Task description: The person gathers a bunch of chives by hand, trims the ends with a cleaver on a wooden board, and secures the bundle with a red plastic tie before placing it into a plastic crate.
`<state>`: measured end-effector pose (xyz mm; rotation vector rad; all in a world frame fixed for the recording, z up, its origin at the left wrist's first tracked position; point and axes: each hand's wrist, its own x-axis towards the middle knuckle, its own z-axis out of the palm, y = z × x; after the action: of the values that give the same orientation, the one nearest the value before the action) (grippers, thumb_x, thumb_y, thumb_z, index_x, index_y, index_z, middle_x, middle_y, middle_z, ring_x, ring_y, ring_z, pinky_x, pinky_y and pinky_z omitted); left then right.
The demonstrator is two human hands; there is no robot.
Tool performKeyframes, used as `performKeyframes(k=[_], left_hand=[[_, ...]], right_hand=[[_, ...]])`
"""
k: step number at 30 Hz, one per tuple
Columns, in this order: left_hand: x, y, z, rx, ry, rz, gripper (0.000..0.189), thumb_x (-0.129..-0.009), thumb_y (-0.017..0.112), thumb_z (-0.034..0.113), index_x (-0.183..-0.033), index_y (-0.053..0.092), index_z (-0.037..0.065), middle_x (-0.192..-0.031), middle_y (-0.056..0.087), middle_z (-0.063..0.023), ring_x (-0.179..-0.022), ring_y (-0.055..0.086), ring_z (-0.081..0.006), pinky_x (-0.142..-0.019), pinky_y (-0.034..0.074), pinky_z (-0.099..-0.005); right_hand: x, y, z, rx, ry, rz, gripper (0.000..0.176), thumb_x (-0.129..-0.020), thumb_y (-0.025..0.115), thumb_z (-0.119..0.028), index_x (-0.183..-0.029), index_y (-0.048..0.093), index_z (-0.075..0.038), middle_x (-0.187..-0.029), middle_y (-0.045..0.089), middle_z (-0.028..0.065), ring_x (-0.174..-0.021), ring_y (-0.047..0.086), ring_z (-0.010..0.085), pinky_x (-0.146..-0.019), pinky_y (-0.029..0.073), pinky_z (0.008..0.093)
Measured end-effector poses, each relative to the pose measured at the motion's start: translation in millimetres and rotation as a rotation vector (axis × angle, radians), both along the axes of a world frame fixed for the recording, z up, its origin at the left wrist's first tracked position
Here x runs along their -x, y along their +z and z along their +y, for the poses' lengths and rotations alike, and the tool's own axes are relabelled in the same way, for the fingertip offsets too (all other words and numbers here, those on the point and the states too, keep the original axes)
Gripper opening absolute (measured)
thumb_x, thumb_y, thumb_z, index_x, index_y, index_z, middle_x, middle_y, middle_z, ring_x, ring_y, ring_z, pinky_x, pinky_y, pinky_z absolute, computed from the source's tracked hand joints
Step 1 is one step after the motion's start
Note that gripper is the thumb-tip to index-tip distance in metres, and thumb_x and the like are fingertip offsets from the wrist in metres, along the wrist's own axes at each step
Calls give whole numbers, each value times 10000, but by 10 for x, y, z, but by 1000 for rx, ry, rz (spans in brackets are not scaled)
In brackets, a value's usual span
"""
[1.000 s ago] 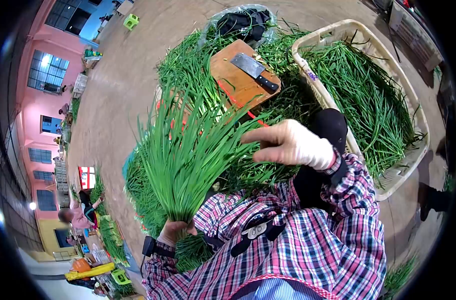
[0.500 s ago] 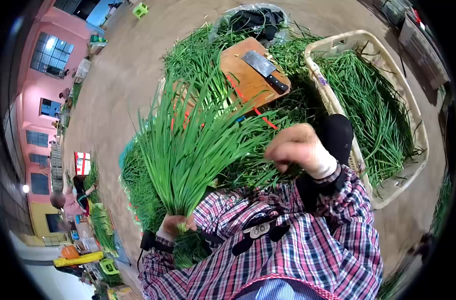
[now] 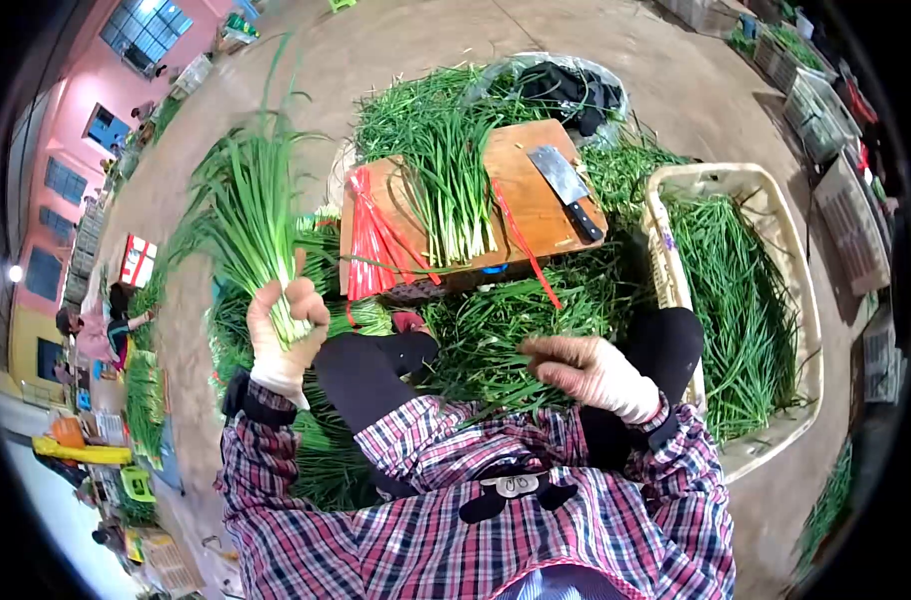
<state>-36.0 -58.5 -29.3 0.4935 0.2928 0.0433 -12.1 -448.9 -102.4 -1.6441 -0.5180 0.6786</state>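
My left hand (image 3: 288, 325) is closed around the pale stem ends of a bunch of green chives (image 3: 251, 215), raised at the left with the leaves fanning upward. My right hand (image 3: 596, 375) is above loose chive leaves (image 3: 536, 325) between my knees, its fingers loosely bent and a little apart, with nothing visible in them. In front, another bunch of chives (image 3: 451, 195) lies on a wooden board (image 3: 521, 150), stems toward me. Red ties (image 3: 371, 250) hang over the board's left side, and one red strip (image 3: 526, 245) lies beside the stems. A cleaver (image 3: 566, 190) rests at the board's right.
A cream plastic crate (image 3: 741, 180) full of chives stands at my right knee. Behind the board, a clear bag (image 3: 616, 90) holds dark cloth (image 3: 571, 95). Chives are heaped around the board and by my left leg. Other people (image 3: 106, 330) are far left; more crates (image 3: 846, 220) line the right.
My left hand has risen up and left from my lap with the chives, uncovering the board, the bunch on it and the red ties. My right hand has moved slightly lower in view, and the view has shifted.
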Motion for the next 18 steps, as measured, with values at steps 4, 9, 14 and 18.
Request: performKeyframes(k=[4, 9, 14, 18], left_hand=[[-195, -5, 241, 67, 54, -10, 502, -863, 653, 137, -1320, 488, 11, -722, 403, 54, -582, 393, -70, -587, 412, -233], [-339, -178, 505, -10, 49, -89, 525, -887, 640, 201, -1350, 462, 30, -750, 439, 30, -627, 448, -99, -669, 485, -306], [-355, -373, 675, 46, 128, -89, 497, -911, 604, 177, -1372, 460, 61, -773, 403, 54, -630, 385, -67, -675, 422, -250], [-180, -594, 930, 77, 132, -142, 519, -923, 607, 205, -1399, 453, 68, -760, 416, 61, -640, 402, -61, -687, 416, -244]], right_hand=[[-62, -98, 173, 79, 109, 79, 341, -943, 629, -222, -1257, 628, -90, -888, 701, 41, -744, 600, 87, -703, 496, 255], [-321, -192, 578, 202, -14, 34, 260, -918, 647, -195, -1142, 681, -68, -924, 725, 77, -812, 670, 127, -748, 528, 263], [-778, -580, 1380, 251, -3, -792, 138, -817, 691, -217, -876, 669, -94, -783, 665, 81, -749, 659, 296, -654, 528, 389], [-1134, -978, 2177, 427, 52, -853, 291, -821, 677, -267, -1043, 605, -92, -715, 653, 117, -679, 659, 319, -603, 514, 440]])
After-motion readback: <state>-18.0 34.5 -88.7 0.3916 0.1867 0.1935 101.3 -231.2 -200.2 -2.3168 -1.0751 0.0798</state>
